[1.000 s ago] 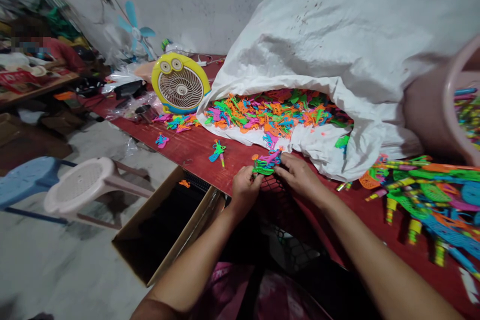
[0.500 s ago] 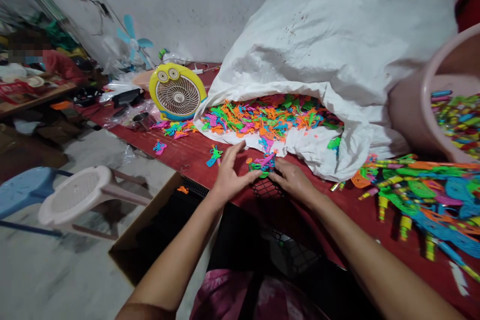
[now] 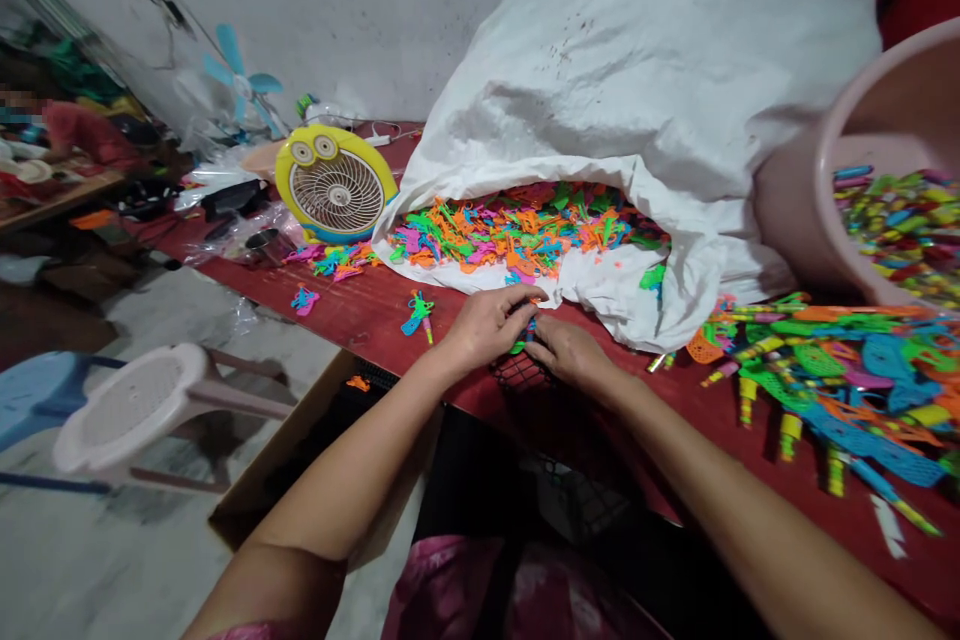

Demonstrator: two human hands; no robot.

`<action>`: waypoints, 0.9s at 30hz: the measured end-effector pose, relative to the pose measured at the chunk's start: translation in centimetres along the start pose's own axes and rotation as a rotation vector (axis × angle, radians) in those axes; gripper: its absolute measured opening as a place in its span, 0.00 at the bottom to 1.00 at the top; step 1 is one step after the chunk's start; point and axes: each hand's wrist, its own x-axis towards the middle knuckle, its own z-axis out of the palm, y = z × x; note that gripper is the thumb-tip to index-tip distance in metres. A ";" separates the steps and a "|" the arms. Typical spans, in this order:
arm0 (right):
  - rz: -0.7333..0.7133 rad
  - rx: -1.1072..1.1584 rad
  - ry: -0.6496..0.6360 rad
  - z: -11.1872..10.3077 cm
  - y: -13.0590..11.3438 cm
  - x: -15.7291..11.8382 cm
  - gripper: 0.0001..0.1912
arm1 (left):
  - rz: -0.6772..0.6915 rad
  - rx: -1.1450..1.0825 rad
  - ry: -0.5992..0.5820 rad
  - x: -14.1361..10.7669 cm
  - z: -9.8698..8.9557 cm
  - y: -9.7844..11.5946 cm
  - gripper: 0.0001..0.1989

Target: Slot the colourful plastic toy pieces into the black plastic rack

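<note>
1. A small piece could drop from the bunch of plastic pieces (image 3: 531, 328) if the grip slackens. It lies between the left hand (image 3: 484, 325) and the right hand (image 3: 571, 352), at the near edge of the tabletop (image 3: 375, 315), in front of the white sack (image 3: 660, 50). The right hand pinches it between thumb and fingers; the left hand's fingers and thumb are drawn close over it, though whether they grip a piece I cannot tell.

2. Anything dropped there could land in the black mesh (image 3: 517, 370) just below the hands, where thin parts might catch.

3. The left forearm crosses that same near edge; a sideways sweep could knock off the blue-and-green piece (image 3: 417, 315) just beside it, perhaps into the carton (image 3: 420, 465) below, where an orange piece (image 3: 358, 383) shows.

4. The sack's open mouth faces the near edge, so a tug on its cloth could spill loose parts.

5. Toward the right edge, the stacked toys (image 3: 817, 357) look unevenly piled; a bump from the right arm could make them slide.
</note>
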 end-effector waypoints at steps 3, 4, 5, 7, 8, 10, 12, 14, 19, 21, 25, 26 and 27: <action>0.075 -0.019 0.145 -0.4 -1.7 -2.0 0.17 | -0.042 0.068 0.009 0.0 -0.3 0.4 0.14; 0.096 -0.035 0.199 -0.3 -2.6 -3.0 0.20 | -0.060 0.101 0.020 0.1 -0.3 0.5 0.13; 0.115 -0.064 0.240 -0.1 -3.5 -4.1 0.22 | -0.079 0.140 0.035 0.1 -0.2 0.7 0.13; 0.103 -0.130 0.252 0.6 -5.3 -6.0 0.26 | -0.130 0.218 0.081 0.1 0.2 1.1 0.12; 0.078 -0.168 0.227 1.0 -5.9 -6.8 0.28 | -0.160 0.246 0.105 0.0 0.4 1.4 0.12; 0.048 -0.228 0.151 1.6 -6.3 -7.6 0.29 | -0.217 0.260 0.139 -0.1 0.8 2.0 0.12; 0.028 -0.251 0.072 1.6 -5.4 -7.5 0.30 | -0.261 0.223 0.129 -0.3 0.8 2.5 0.14; -0.006 -0.248 0.018 1.0 -3.8 -7.1 0.30 | -0.263 0.131 0.075 -0.4 0.5 2.8 0.22; -0.073 -0.197 -0.076 -0.4 -1.1 -6.7 0.30 | -0.192 -0.165 -0.027 0.1 0.1 2.2 0.33; -0.075 -0.173 -0.069 -0.5 -1.1 -7.1 0.30 | -0.234 -0.226 0.024 0.3 0.8 1.8 0.31; -0.094 -0.133 0.011 -0.1 -1.3 -7.9 0.31 | -0.315 -0.193 0.194 0.4 2.9 1.5 0.23; -0.099 -0.128 0.029 0.0 -1.3 -8.0 0.31 | -0.319 -0.152 0.228 0.4 3.3 1.5 0.21; -0.102 -0.127 0.042 0.1 -1.2 -8.1 0.31 | -0.320 -0.109 0.250 0.4 3.5 1.6 0.20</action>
